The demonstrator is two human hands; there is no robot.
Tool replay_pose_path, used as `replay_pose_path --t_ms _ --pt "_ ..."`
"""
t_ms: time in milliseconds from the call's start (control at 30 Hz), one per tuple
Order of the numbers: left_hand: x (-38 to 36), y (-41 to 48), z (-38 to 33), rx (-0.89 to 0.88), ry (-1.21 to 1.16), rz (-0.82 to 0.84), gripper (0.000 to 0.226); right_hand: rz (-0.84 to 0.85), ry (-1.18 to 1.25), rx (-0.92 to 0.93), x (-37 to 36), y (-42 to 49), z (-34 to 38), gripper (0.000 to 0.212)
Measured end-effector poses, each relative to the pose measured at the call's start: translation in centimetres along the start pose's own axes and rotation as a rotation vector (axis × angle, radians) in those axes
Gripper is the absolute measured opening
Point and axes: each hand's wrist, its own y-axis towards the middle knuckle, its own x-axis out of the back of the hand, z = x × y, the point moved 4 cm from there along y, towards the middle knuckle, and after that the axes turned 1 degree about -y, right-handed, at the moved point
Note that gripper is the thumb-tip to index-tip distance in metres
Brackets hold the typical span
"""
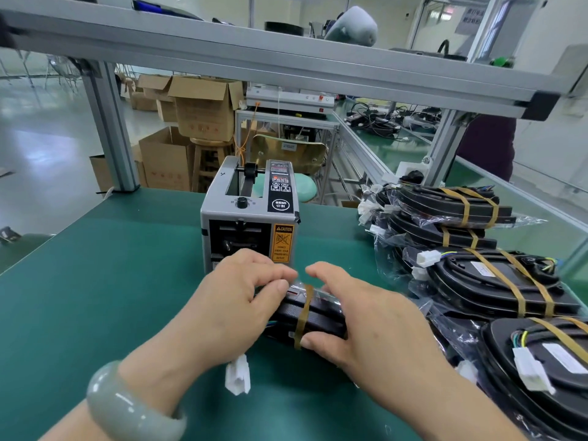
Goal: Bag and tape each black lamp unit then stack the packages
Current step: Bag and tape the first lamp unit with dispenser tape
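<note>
A black lamp unit in a clear bag (pixel 318 316) lies on the green mat in front of the tape dispenser (pixel 251 218). One brown tape strip (pixel 303 316) wraps across it. My left hand (pixel 232 310) grips its left end, fingers curled over the top. My right hand (pixel 359 316) presses on its right side, thumb at the tape's lower end. A white connector (pixel 238 375) on the unit's wire lies below my left hand. A stack of bagged, taped lamp units (pixel 496 281) sits to the right.
The green mat (pixel 95 297) covers the bench. An aluminium frame beam (pixel 254 52) crosses overhead, with posts at back left and right. Cardboard boxes (pixel 197 113) and a stool stand behind the bench. A person in dark clothes (pixel 486 148) stands at the back right.
</note>
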Motion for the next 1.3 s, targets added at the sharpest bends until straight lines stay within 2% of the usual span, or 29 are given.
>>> replay_pose_path --t_ms 133,233,300,400,467,533,767,1033,1300 --pt "-0.9 0.6 -0.3 -0.013 -0.045 0.119 0.037 0.080 -0.014 0.097 0.3 -0.1 0.0 0.073" --pt "-0.7 0.5 0.4 0.085 -0.252 0.097 0.032 0.120 -0.026 0.122 0.6 0.3 -0.2 0.069" --pt "-0.1 0.5 1.6 0.217 -0.393 -0.090 0.026 0.131 -0.020 0.126 0.5 0.6 -0.1 0.066" --pt "0.9 1.0 4.2 0.557 -0.573 -0.358 0.013 0.135 0.005 0.119 0.2 0.6 0.0 0.064" --pt "1.2 1.4 5.5 0.761 -0.712 -0.400 0.009 0.120 0.010 0.111 0.0 0.4 0.1 0.065" --pt "1.2 1.9 6.0 0.864 -0.794 -0.372 0.015 0.096 0.024 0.094 -0.2 0.2 0.1 0.066" --pt "0.7 3.6 5.5 0.920 -0.866 -0.329 0.024 0.043 0.016 0.079 -0.6 -0.5 0.7 0.068" --pt "0.5 4.1 6.3 0.921 -0.793 -0.452 0.011 0.039 0.019 0.075 -0.4 -0.6 1.2 0.066" --pt "0.2 4.4 6.7 0.918 -0.674 -0.576 0.014 0.034 0.021 0.061 -0.7 -0.8 1.3 0.066"
